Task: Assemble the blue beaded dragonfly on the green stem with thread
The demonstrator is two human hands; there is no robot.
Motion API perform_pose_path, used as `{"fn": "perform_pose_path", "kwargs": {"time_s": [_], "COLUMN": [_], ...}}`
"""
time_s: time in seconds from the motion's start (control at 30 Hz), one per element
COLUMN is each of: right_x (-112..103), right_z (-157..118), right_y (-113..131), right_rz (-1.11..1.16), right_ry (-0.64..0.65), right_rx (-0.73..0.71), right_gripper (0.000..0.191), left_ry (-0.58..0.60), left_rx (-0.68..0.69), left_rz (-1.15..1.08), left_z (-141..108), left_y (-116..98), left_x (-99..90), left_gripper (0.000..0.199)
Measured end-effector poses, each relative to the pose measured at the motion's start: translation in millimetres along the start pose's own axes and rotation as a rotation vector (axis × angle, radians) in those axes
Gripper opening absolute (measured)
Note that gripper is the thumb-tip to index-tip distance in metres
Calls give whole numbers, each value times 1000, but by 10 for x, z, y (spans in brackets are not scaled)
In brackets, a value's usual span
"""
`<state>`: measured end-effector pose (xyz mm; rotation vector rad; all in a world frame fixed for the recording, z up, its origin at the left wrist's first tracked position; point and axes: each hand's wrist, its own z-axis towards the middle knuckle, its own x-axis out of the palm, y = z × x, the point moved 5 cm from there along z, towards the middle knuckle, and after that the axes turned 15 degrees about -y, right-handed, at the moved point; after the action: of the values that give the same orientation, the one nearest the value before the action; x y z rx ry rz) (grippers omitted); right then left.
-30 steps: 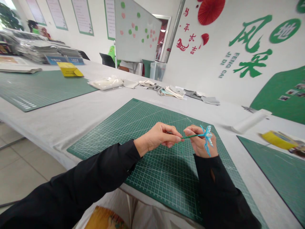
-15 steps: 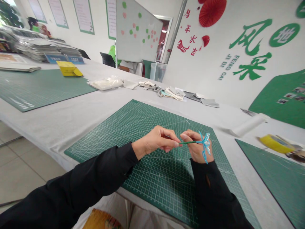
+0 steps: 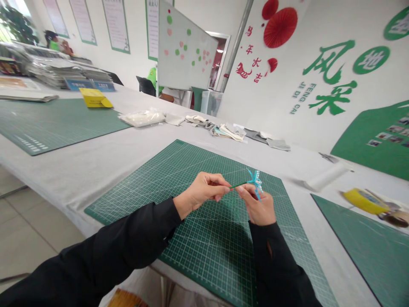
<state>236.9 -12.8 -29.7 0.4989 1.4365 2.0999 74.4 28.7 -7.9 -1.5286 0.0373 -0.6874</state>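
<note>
Between my hands lies a small artificial flower with blue petals [image 3: 254, 182], white bead-like strands and a thin green stem [image 3: 239, 185]. My left hand [image 3: 204, 188] pinches the stem's free end between thumb and fingers. Closed around the stem just below the petals is my right hand [image 3: 259, 206], its thumb touching the stem. The flower head points right and slightly up, in front of the right fingers, partly hiding them. Both hands hover over a green gridded cutting mat [image 3: 207, 243].
More cutting mats lie at left [image 3: 64, 123] and right [image 3: 361, 243]. Toward the back are a yellow box [image 3: 95, 98], a plastic-wrapped pack [image 3: 143, 117] and folded cloths [image 3: 228, 132]. A yellow tape roll [image 3: 366, 201] and a white roll [image 3: 327, 177] lie at right.
The flower has shifted left and slightly up, its head now tilted upward. My right hand has turned, with its thumb now along the stem; my left hand has moved slightly left.
</note>
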Motion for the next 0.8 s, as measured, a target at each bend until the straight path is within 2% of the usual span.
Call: {"fn": "perform_pose_path", "kwargs": {"time_s": [0.17, 0.43, 0.6, 0.8], "right_x": [86, 144, 135, 193], "right_z": [-47, -139, -151, -172], "right_y": [-37, -14, -19, -37], "right_rz": [21, 36, 86, 198], "right_ry": [4, -46, -100, -146], "right_rx": [85, 189, 254, 400], "right_gripper": [22, 21, 21, 31], "left_ry": [-111, -176, -219, -267], "left_rx": [-38, -56, -5, 62], "left_rz": [15, 9, 39, 94], "left_z": [50, 76, 69, 74], "left_y": [70, 108, 59, 54], "left_x": [-69, -97, -99, -89], "left_gripper": [15, 16, 16, 13]}}
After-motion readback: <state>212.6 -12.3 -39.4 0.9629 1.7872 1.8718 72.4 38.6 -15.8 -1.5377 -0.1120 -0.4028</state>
